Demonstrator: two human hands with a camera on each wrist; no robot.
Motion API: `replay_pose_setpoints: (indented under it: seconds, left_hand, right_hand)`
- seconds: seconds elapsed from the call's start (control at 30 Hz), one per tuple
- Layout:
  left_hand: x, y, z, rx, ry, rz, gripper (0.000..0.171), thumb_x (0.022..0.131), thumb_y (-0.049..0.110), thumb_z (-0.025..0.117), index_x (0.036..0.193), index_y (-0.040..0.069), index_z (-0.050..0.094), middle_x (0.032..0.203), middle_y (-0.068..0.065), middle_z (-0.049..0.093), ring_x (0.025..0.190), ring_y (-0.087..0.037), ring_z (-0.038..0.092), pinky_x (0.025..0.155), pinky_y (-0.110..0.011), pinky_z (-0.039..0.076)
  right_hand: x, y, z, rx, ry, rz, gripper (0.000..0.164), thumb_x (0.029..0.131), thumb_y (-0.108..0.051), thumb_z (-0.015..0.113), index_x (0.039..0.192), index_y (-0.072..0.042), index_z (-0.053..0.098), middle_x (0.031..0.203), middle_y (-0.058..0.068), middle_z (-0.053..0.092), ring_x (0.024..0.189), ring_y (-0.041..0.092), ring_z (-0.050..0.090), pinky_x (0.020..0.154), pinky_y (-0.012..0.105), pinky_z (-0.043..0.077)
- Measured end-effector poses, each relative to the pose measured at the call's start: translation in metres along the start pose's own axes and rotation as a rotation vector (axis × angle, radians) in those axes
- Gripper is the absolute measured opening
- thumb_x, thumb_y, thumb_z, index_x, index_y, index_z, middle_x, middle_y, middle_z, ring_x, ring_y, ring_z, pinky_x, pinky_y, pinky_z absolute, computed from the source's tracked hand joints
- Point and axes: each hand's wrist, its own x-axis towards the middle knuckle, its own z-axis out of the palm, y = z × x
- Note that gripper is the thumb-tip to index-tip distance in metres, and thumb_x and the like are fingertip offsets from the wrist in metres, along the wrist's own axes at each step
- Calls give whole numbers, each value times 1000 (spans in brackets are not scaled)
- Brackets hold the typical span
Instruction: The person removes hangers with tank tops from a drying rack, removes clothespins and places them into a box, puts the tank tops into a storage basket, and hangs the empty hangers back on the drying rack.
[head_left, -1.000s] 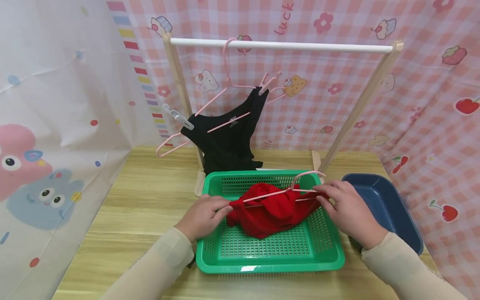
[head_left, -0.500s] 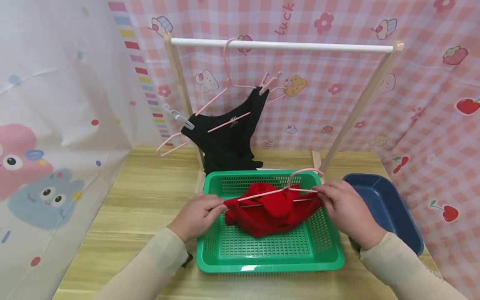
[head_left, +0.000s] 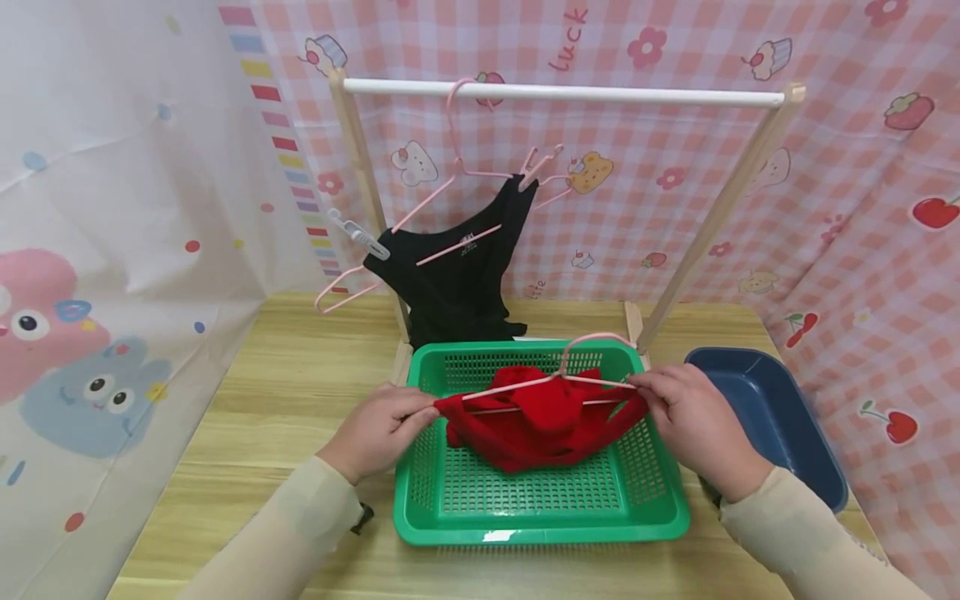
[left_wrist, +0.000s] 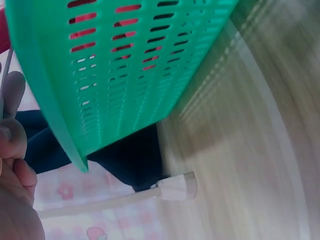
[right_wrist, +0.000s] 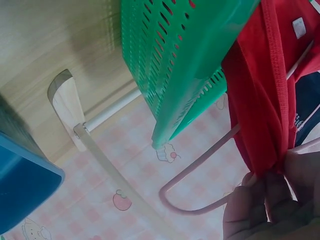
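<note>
Crosswise over the basket point(head_left: 570, 533), a red top point(head_left: 542, 442) stretches between left hand point(head_left: 375, 429) and right hand point(head_left: 693, 425), both pinching it, the hanger hook point(head_left: 600, 336) toward the far right corner.

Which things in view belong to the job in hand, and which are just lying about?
In the job:
red garment, pinched by the left hand and right hand
pink hanger, partly inside it
green basket, underneath
probably the rack

Apparently just there:
blue basin, beside the basket
black garment, already hung
</note>
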Motion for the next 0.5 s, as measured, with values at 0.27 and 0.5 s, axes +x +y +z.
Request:
replay_pose_setpoints:
  seconds: [0.27,0.5]
  left_hand:
    - [-1,0,-9,-12,14,8,20,94,36,51,103,32,69,90,22,65,84,3,57,72,-24,41]
    - [-3,-1,-12,-16,18,7,20,93,36,52,102,31,69,87,21,65,82,2,56,72,-25,41]
  right_hand:
    - [-1,2,0,2,-7,17,16,84,-11,65,99,-12,69,95,0,66,91,19,53,77,40,46]
    - [-2,2,1,-10,-15,28,15,85,-13,65,99,-13,68,95,1,66,91,20,54,77,41,47]
